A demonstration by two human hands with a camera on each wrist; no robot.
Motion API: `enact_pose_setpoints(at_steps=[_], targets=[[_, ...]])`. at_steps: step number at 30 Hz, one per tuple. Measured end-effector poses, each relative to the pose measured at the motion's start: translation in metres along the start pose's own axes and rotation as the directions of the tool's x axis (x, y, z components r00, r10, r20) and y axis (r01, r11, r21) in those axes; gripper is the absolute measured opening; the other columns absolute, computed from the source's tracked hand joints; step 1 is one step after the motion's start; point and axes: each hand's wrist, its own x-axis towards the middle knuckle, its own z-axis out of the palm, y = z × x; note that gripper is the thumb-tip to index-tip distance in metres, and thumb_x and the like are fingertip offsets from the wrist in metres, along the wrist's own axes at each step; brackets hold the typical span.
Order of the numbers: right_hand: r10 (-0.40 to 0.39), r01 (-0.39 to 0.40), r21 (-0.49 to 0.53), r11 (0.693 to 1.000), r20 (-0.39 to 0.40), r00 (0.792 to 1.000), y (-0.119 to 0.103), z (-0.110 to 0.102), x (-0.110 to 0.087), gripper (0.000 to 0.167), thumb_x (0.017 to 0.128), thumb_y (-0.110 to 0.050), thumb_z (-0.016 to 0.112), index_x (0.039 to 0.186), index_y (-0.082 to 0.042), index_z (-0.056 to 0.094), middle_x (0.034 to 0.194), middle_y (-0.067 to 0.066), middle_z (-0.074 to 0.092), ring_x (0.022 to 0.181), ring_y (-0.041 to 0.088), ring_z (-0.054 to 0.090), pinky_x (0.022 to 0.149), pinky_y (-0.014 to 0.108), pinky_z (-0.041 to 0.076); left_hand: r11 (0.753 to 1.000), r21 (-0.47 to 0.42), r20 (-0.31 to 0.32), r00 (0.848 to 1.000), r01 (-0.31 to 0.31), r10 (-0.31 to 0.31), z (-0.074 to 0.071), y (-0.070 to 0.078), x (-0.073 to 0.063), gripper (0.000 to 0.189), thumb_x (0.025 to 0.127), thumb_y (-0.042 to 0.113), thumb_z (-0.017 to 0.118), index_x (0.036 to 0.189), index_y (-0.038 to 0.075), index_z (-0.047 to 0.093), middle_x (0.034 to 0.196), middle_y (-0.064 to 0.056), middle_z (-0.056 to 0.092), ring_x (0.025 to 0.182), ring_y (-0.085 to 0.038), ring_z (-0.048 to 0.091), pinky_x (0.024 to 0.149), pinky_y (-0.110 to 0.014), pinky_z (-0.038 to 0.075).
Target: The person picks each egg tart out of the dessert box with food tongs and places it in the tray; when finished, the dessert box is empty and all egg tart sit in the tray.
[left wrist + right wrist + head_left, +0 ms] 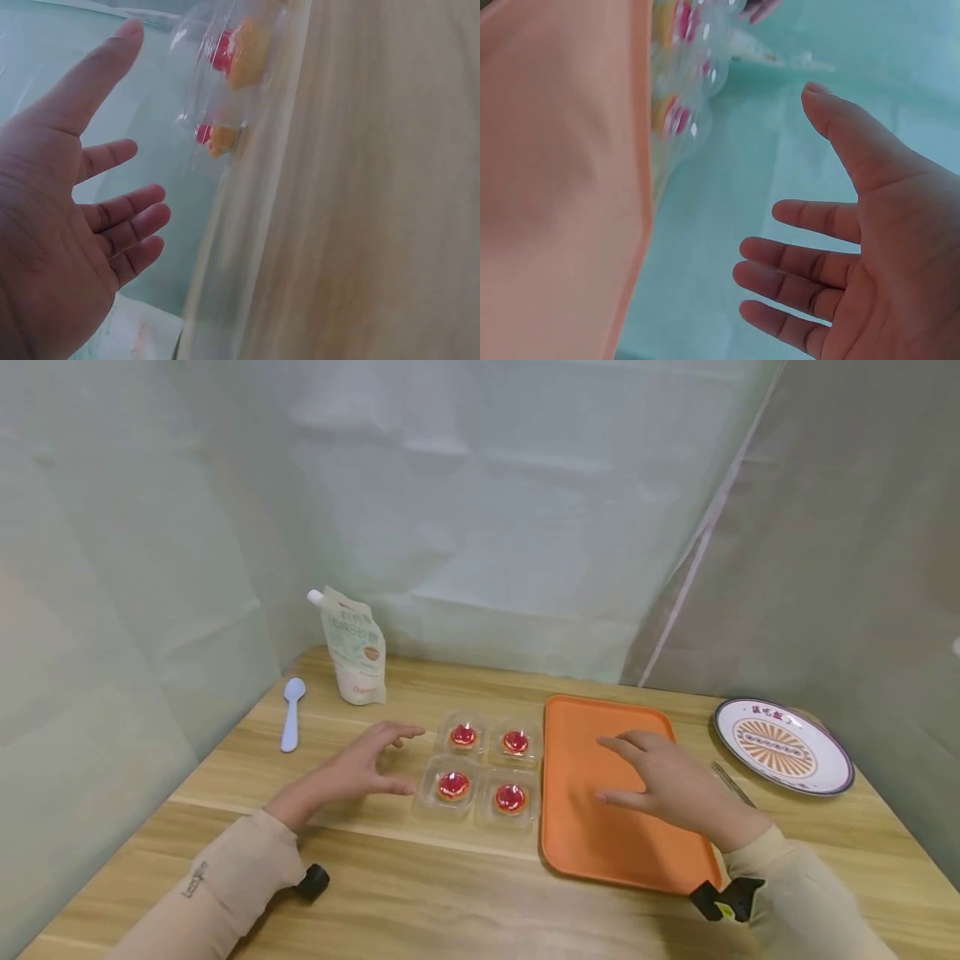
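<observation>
Several small red-topped tarts sit in clear plastic domed boxes (480, 770), grouped in the middle of the table in the head view. Just left of them my left hand (362, 766) hovers with thumb and fingers spread, holding nothing. My right hand (667, 785) is over the orange tray (572, 827), its thumb and fingers apart and nothing between them. The left wrist view shows a tart (247, 54) side on, beyond the thumb of the left hand (67, 195). In the right wrist view, the right hand (877, 247) faces the tray's rim (645, 150) and the boxes behind it.
A white spouted pouch (352, 647) stands at the back left, with a pale blue spoon (291, 714) lying before it. At the right lies a patterned plate (832, 756), with a thin metal utensil (731, 782) partly hidden behind my right hand. Pale cloth surrounds the table.
</observation>
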Motion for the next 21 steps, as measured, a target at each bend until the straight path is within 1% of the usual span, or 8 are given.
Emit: enact_pose_setpoints(at_steps=[3,6,9,12,14,18,21], targets=[[-0.039,0.039,0.021,0.999,0.015,0.999,-0.014,-0.002,0.011,0.069,0.083,-0.052,0.068,0.134,-0.009,0.054,0.123,0.013,0.06,0.114,0.032,0.058,0.094,0.049,0.05,0.999,-0.037,0.028,1.0,-0.002,0.003,0.003,0.001,-0.001,0.078,0.074,0.035,0.082,0.139,0.01,0.046,0.135,-0.017,0.051,0.115,-0.033,0.051,0.094,-0.052,0.047],[-0.075,0.073,0.045,0.996,0.032,0.997,-0.026,-0.003,0.022,0.066,0.083,-0.049,0.069,0.133,-0.007,0.055,0.12,0.011,0.061,0.112,0.03,0.058,0.095,0.048,0.049,0.999,-0.048,0.051,0.999,-0.003,0.005,0.006,0.001,-0.001,0.078,0.073,0.034,0.082,0.138,0.008,0.046,0.131,-0.016,0.054,0.114,-0.031,0.052,0.095,-0.05,0.046],[-0.098,0.095,0.051,0.994,0.047,0.994,-0.037,-0.001,0.033,0.066,0.083,-0.05,0.069,0.132,-0.008,0.056,0.117,0.007,0.061,0.109,0.025,0.059,0.094,0.044,0.05,0.998,-0.064,0.072,0.997,0.002,0.003,0.01,0.001,-0.001,0.078,0.073,0.033,0.082,0.138,0.008,0.046,0.128,-0.014,0.055,0.113,-0.029,0.052,0.096,-0.048,0.045],[-0.114,0.11,0.058,0.992,0.058,0.992,-0.047,0.003,0.044,0.067,0.083,-0.052,0.067,0.133,-0.009,0.056,0.114,0.004,0.061,0.104,0.02,0.059,0.091,0.039,0.051,0.997,-0.076,0.077,0.997,0.007,-0.001,0.014,0.0,-0.001,0.08,0.073,0.034,0.082,0.139,0.008,0.045,0.124,-0.011,0.056,0.112,-0.027,0.053,0.097,-0.047,0.046],[-0.113,0.107,0.083,0.991,0.078,0.991,-0.054,0.007,0.052,0.067,0.084,-0.053,0.067,0.133,-0.009,0.056,0.116,0.004,0.061,0.105,0.019,0.059,0.091,0.039,0.051,0.996,-0.092,0.083,0.997,0.013,-0.006,0.016,-0.001,-0.001,0.082,0.073,0.034,0.082,0.14,0.006,0.044,0.123,-0.011,0.057,0.113,-0.028,0.054,0.098,-0.048,0.046],[-0.127,0.113,0.133,0.985,0.101,0.987,-0.067,0.018,0.065,0.067,0.084,-0.053,0.067,0.133,-0.009,0.056,0.122,0.007,0.06,0.11,0.022,0.059,0.094,0.04,0.051,0.993,-0.12,0.089,0.996,0.008,0.002,0.021,-0.004,-0.001,0.083,0.074,0.033,0.082,0.14,0.001,0.042,0.125,-0.015,0.057,0.117,-0.032,0.055,0.102,-0.051,0.045],[-0.138,0.118,0.166,0.979,0.115,0.984,-0.076,0.027,0.073,0.066,0.084,-0.052,0.067,0.134,-0.01,0.055,0.128,0.009,0.058,0.117,0.025,0.056,0.099,0.041,0.049,0.993,-0.117,0.073,0.997,-0.009,0.018,0.026,-0.006,0.0,0.081,0.074,0.033,0.082,0.138,0.0,0.044,0.127,-0.018,0.056,0.119,-0.035,0.055,0.104,-0.052,0.043]])
